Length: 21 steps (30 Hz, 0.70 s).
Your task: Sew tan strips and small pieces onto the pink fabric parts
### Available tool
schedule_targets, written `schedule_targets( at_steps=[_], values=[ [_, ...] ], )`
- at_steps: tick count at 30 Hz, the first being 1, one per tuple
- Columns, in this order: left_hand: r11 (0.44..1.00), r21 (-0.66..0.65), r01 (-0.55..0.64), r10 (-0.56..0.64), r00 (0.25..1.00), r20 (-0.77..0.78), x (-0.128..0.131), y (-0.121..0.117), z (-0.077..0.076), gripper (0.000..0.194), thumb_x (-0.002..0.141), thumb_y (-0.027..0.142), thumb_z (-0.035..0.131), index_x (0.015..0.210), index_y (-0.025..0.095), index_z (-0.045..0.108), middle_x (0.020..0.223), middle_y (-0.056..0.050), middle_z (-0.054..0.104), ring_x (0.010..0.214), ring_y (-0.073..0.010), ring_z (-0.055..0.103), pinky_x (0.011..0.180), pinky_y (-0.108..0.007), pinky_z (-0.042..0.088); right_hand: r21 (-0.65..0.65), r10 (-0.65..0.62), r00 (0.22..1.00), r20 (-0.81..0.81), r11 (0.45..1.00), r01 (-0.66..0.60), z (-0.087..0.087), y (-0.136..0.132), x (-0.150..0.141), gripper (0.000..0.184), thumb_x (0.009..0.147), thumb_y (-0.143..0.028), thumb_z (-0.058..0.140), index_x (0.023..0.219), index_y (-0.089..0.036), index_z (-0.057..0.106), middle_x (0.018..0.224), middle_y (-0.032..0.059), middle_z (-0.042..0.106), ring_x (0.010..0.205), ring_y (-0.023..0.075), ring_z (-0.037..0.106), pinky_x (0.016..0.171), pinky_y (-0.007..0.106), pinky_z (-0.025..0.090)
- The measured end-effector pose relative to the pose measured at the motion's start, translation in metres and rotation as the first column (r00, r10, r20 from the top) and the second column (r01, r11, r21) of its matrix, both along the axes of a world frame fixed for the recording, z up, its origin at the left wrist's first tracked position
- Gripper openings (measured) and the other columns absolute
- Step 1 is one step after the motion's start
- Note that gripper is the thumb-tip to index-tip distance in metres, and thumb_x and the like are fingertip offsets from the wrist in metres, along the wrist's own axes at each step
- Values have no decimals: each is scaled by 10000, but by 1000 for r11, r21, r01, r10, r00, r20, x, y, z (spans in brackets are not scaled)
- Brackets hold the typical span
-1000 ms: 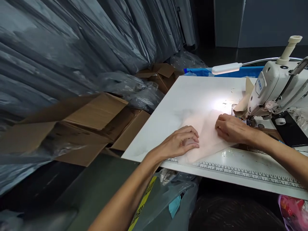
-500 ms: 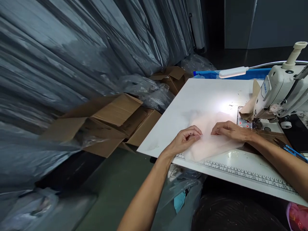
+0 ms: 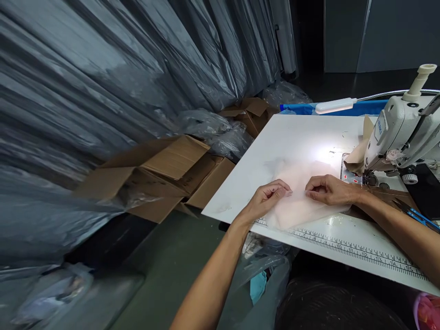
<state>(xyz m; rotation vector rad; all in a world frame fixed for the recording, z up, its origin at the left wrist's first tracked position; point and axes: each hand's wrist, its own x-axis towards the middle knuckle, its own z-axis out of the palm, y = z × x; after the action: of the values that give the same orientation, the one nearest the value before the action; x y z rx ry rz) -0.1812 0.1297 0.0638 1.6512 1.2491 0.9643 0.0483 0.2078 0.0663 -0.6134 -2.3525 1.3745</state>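
Observation:
A thin, pale pink sheer fabric (image 3: 292,213) lies spread on the white sewing table, close to its front edge. My left hand (image 3: 270,197) pinches the fabric near its middle, thumb against the fingertips. Just to the right, my right hand (image 3: 326,189) has its thumb and fingers closed on the same fabric, with a small gap between the two hands. The white sewing machine (image 3: 392,133) stands beyond my right hand, its needle area close to my wrist. A brown piece of material (image 3: 357,153) hangs beside the machine head.
Blue-handled scissors (image 3: 417,215) lie at the right by a dark flat object (image 3: 428,192). A printed ruler (image 3: 338,247) runs along the front edge of the table (image 3: 240,178). A white lamp (image 3: 335,106) reaches over the back. Open cardboard boxes (image 3: 175,158) sit at left; a plastic bag (image 3: 271,288) hangs below.
My right hand's fingers have curled in more, with the thumb now closer to the fingertips. My left hand still pinches the fabric. The whole view has shifted slightly.

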Motion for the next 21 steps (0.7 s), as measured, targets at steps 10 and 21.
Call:
schedule_targets(
  at_steps=[10, 21],
  values=[
    [972, 175, 155, -162, 986, 30, -15, -2, -8, 465, 661, 645, 760, 879, 236, 781, 1206, -128, 588, 1060, -276, 542, 948, -463, 435, -20, -15, 998, 66, 1000, 16, 3, 3, 1, 188, 894, -275, 487, 784, -166, 595, 757, 16, 558, 649, 129, 465, 597, 274, 374],
    [964, 123, 237, -200, 946, -253, -3, -1, -8, 168, 787, 354, 733, 737, 195, 707, 1234, -80, 558, 1168, -234, 517, 1015, -416, 416, -55, -29, 997, 64, 998, 33, 1, 6, 1, 224, 872, -336, 493, 790, -160, 605, 708, -8, 501, 632, 117, 424, 580, 269, 333]
  ],
)
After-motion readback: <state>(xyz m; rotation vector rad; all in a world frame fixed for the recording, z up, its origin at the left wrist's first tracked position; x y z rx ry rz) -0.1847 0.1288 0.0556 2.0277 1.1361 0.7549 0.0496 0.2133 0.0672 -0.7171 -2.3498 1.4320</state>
